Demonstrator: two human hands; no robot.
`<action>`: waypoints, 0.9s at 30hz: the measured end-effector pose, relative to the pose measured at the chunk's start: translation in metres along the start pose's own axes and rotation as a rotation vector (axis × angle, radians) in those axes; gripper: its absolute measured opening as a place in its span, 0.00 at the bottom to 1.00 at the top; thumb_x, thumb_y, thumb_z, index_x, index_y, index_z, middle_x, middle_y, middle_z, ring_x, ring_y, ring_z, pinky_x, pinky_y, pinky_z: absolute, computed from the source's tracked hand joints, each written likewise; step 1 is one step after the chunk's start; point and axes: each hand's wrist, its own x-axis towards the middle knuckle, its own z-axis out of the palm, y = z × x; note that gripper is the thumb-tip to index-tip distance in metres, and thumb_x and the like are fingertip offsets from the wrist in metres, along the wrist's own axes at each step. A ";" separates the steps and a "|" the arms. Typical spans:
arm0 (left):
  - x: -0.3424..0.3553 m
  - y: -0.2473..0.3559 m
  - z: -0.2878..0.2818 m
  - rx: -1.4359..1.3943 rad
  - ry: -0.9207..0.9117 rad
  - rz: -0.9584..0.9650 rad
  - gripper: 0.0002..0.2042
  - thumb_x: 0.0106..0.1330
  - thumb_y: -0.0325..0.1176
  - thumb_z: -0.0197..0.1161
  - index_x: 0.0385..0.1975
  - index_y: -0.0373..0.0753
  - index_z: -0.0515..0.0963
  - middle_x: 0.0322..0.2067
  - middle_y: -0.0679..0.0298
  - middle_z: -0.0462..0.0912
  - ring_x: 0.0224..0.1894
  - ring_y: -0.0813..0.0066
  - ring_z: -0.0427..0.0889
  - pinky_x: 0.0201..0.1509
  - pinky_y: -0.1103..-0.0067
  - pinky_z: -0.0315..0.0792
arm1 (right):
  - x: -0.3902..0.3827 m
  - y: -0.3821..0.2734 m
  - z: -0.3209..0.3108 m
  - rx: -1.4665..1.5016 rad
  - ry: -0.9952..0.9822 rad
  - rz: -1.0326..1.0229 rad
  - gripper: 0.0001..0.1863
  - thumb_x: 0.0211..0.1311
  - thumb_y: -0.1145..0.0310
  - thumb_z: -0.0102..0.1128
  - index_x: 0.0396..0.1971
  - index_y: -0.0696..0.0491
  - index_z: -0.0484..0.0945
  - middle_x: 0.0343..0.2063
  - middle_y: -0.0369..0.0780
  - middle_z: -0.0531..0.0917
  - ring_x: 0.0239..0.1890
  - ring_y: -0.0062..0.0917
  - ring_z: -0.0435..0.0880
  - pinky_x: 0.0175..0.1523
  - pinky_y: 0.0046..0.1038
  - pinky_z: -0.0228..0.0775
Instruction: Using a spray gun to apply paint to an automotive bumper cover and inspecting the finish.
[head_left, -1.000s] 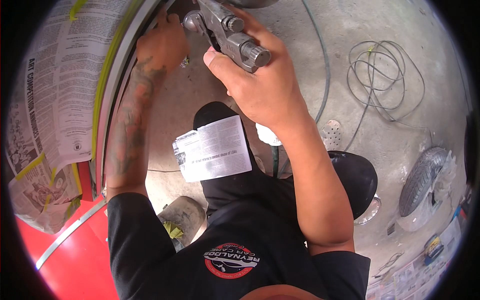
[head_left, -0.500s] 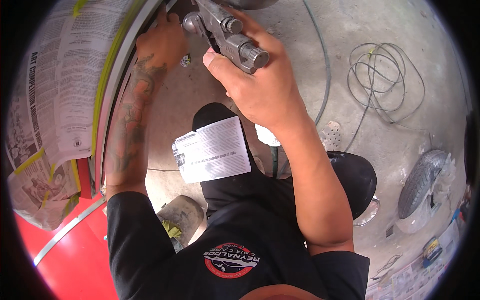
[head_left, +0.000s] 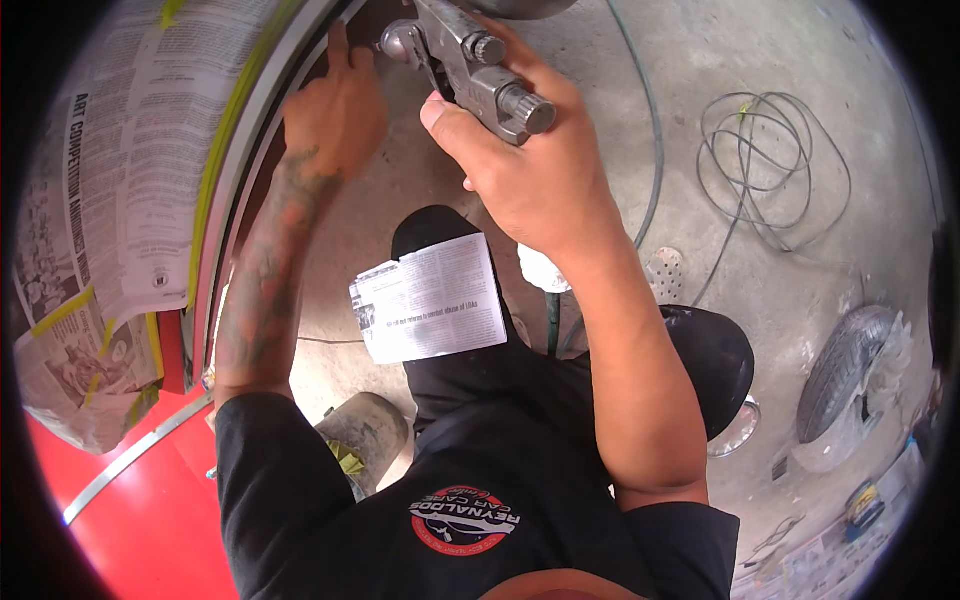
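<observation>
My right hand (head_left: pixel 530 170) is wrapped around a metal spray gun (head_left: pixel 465 55) at the top centre, its nozzle pointing left toward a curved grey body edge (head_left: pixel 225 190). My left hand (head_left: pixel 335 105) rests against that edge just left of the nozzle, fingers pointing up. Newspaper masking (head_left: pixel 110 190) with yellow tape covers the red panel (head_left: pixel 150 510) on the left. A folded sheet of newspaper (head_left: pixel 430 300) lies on my dark-trousered knee below the hands.
A hose (head_left: pixel 655 150) runs from the gun down the concrete floor. A coil of wire (head_left: pixel 770 170) lies at the upper right. A tyre (head_left: pixel 845 365) and a dark round lid (head_left: pixel 710 350) sit at the right, a dirty bucket (head_left: pixel 365 435) by my leg.
The spray gun and my right hand have shifted slightly up and left. My left hand stays on the body edge.
</observation>
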 end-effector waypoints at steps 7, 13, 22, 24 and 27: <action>-0.028 -0.013 0.008 0.099 0.020 -0.062 0.10 0.57 0.31 0.57 0.37 0.34 0.74 0.66 0.43 0.63 0.22 0.56 0.86 0.22 0.65 0.79 | 0.001 0.007 0.004 0.004 0.016 -0.032 0.23 0.56 0.73 0.61 0.54 0.59 0.75 0.35 0.46 0.85 0.36 0.31 0.86 0.46 0.27 0.75; -0.047 -0.014 -0.013 -0.049 -0.415 -0.148 0.13 0.60 0.35 0.57 0.40 0.34 0.73 0.67 0.44 0.60 0.31 0.47 0.86 0.31 0.60 0.80 | 0.005 -0.007 -0.001 -0.013 -0.120 0.092 0.24 0.61 0.73 0.59 0.59 0.61 0.71 0.41 0.46 0.83 0.44 0.26 0.83 0.51 0.25 0.72; -0.015 -0.021 0.028 -0.046 0.041 -0.135 0.16 0.60 0.36 0.58 0.47 0.39 0.70 0.69 0.52 0.59 0.30 0.49 0.85 0.31 0.60 0.79 | 0.002 0.001 0.003 -0.007 -0.076 0.065 0.23 0.58 0.73 0.60 0.56 0.60 0.73 0.37 0.45 0.84 0.40 0.29 0.84 0.49 0.26 0.74; -0.028 -0.025 0.025 -0.004 0.122 -0.114 0.14 0.59 0.34 0.57 0.43 0.37 0.73 0.68 0.50 0.62 0.24 0.53 0.86 0.24 0.63 0.80 | 0.001 -0.006 0.002 0.008 -0.121 0.059 0.24 0.61 0.74 0.59 0.58 0.62 0.72 0.40 0.45 0.83 0.44 0.26 0.83 0.51 0.24 0.72; -0.055 -0.029 0.011 0.013 0.012 -0.128 0.12 0.59 0.34 0.57 0.41 0.38 0.73 0.70 0.51 0.58 0.24 0.54 0.86 0.24 0.63 0.80 | 0.001 -0.017 0.002 -0.070 -0.133 0.099 0.24 0.61 0.73 0.60 0.58 0.62 0.71 0.40 0.45 0.83 0.43 0.26 0.83 0.51 0.24 0.72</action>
